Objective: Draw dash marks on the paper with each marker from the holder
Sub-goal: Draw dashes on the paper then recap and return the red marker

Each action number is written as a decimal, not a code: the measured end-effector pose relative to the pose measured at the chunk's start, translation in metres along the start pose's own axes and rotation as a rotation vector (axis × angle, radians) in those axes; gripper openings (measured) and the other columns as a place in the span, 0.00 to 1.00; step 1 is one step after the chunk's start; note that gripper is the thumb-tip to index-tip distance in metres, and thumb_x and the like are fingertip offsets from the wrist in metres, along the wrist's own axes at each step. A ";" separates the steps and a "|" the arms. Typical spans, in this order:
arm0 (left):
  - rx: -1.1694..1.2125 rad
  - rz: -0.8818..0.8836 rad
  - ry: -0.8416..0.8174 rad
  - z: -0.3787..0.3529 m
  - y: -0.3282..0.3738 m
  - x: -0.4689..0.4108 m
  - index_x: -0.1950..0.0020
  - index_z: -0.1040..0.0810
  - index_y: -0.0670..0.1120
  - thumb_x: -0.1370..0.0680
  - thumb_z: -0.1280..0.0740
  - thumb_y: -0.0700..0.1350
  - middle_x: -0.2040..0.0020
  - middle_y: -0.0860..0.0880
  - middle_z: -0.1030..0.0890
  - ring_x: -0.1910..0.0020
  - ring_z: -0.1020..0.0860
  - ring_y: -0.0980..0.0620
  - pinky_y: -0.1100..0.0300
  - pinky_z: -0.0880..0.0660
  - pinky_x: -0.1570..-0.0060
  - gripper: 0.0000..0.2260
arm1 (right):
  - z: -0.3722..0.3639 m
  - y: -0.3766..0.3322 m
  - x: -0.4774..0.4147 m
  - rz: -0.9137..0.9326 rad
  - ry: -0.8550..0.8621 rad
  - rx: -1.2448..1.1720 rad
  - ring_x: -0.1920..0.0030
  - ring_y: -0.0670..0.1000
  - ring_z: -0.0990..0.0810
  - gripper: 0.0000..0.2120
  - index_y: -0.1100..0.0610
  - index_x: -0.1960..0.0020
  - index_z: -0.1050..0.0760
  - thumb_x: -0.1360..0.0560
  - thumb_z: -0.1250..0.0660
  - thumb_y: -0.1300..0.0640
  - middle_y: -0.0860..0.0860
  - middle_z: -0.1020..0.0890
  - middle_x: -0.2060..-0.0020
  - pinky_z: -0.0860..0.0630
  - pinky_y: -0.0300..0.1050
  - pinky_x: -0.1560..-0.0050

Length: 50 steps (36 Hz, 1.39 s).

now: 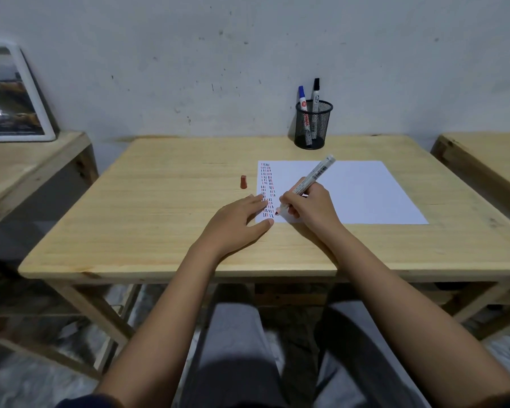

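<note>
Pale, scuffed plaster wall (159, 69) backs a light pine bench (147, 207) where a seated person, forearms bare, works over a white sheet of paper (362, 192) lying on the right half of the benchtop. Right hand (311, 206) has its grip clenched around a red-tipped marker with a white barrel (312, 178), held at a slant with the tip down on the paper's near left corner and the tail pointing up and away to the right. Left hand (239, 219) lies flat and released, palm down, fingertips (262, 198) pressing on the sheet's left edge and the thumb at its near corner. Several columns of short dash marks (267, 187) in red and darker ink run down the paper's left margin, from the far edge toward the marker tip. Small red marker cap (243, 182) stands on the bare wood just left of the paper, apart from both hands. Black wire-mesh holder (313, 125) sits at the far edge of the bench against the wall, beyond the paper, holding a blue-capped marker (302, 98) and a black-capped marker (316, 92), both upright. White-framed picture (12, 92) leans against the wall on a neighbouring wooden table (27, 169) at left.
</note>
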<state>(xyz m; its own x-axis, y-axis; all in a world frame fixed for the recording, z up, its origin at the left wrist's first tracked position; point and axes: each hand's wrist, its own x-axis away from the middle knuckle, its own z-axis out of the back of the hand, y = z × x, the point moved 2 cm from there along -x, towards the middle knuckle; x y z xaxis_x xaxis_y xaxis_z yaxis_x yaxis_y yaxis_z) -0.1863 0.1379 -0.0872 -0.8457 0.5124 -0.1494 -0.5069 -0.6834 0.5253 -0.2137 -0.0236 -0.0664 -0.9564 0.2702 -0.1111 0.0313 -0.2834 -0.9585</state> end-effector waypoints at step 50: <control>0.164 0.172 0.288 0.022 -0.004 -0.038 0.30 0.34 0.45 0.23 0.37 0.44 0.38 0.48 0.31 0.36 0.35 0.51 0.60 0.36 0.39 0.22 | 0.023 -0.020 -0.026 -0.178 0.110 -0.898 0.65 0.50 0.20 0.05 0.63 0.61 0.26 0.25 0.36 0.66 0.52 0.21 0.67 0.20 0.34 0.58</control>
<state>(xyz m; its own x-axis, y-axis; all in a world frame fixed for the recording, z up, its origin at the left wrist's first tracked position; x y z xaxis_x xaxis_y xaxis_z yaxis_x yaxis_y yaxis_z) -0.1481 0.1324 -0.0657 -0.9404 0.2136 -0.2647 -0.3393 -0.6423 0.6872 -0.1958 -0.0461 -0.0378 -0.9371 0.3405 0.0773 0.1441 0.5790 -0.8025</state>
